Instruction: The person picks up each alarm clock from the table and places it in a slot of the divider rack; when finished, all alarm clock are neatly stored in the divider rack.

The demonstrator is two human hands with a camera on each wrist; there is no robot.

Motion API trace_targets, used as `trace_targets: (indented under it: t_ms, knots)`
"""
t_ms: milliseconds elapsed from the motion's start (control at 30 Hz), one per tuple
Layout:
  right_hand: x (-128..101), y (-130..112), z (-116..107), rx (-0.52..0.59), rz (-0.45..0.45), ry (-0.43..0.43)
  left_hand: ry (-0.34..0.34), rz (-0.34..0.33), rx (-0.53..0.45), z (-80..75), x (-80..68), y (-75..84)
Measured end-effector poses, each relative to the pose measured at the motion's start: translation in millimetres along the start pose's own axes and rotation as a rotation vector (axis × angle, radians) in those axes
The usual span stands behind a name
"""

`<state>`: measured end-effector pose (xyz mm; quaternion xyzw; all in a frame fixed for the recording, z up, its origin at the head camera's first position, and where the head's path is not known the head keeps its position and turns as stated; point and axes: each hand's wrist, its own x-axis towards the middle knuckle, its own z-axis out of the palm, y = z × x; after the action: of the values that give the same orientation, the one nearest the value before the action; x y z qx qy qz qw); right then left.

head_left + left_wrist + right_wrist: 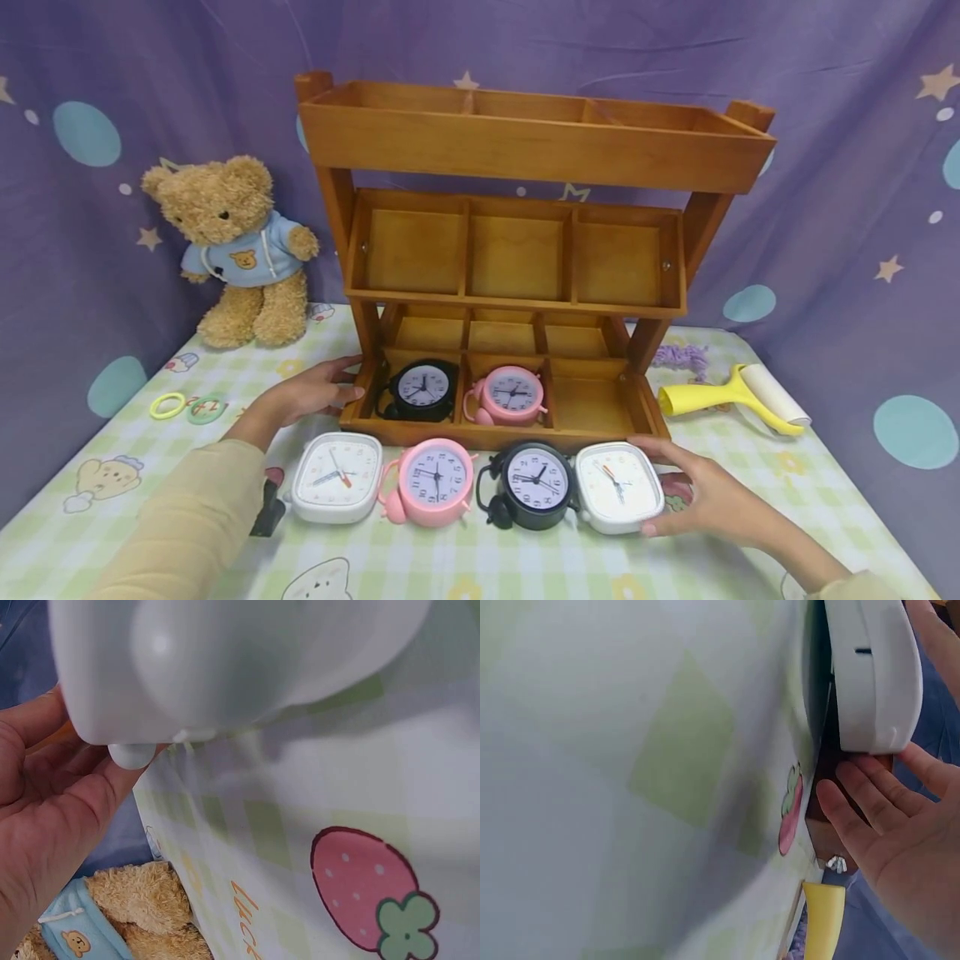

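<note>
A row of alarm clocks stands in front of a wooden tiered rack (525,150): a white clock (337,479), a pink clock (437,475), a black clock (537,483) and a second white clock (618,492). My right hand (712,500) holds that second white clock by its right side, index finger near the upper corner and thumb at the lower one. Fingers extended, my left hand (311,396) rests against the left end of the rack's lowest tray. Inside that tray sit another black clock (422,390) and another pink clock (513,393), in the left and middle compartments.
A teddy bear (232,258) in a blue hoodie sits at the back left. Near it lie a yellow ring (167,406) and a green hair clip (207,408). Right of the rack are a yellow-handled lint roller (738,396) and a purple fuzzy piece (681,357).
</note>
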<state>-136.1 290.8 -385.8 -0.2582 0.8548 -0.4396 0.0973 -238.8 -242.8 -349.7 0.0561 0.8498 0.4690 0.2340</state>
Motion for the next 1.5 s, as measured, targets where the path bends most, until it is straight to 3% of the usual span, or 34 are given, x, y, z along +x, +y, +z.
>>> trace_targets:
  t_ms: [67,267,800,967,1267,1500]
  knots:
    - [0.4,0.3,2.2,0.026,0.01,-0.007,0.001,0.0,-0.001,-0.1,-0.2,0.1]
    - [0.4,5.7,2.9,-0.03,-0.003,0.02,-0.001,-0.001,-0.001,0.0,0.3,0.4]
    - [1.3,2.3,-0.8,-0.08,-0.046,-0.098,-0.003,-0.008,0.007,-0.9,-0.4,0.1]
    - [3.2,1.6,-0.8,-0.092,-0.018,-0.108,-0.001,-0.009,0.005,-0.9,0.0,0.4]
    - [2.2,-0.3,0.6,-0.205,-0.018,-0.058,-0.005,0.01,-0.004,-1.2,0.0,1.4]
    - [4.0,-0.3,1.2,-0.155,-0.042,-0.06,-0.011,0.006,-0.005,-1.1,-0.6,0.6]
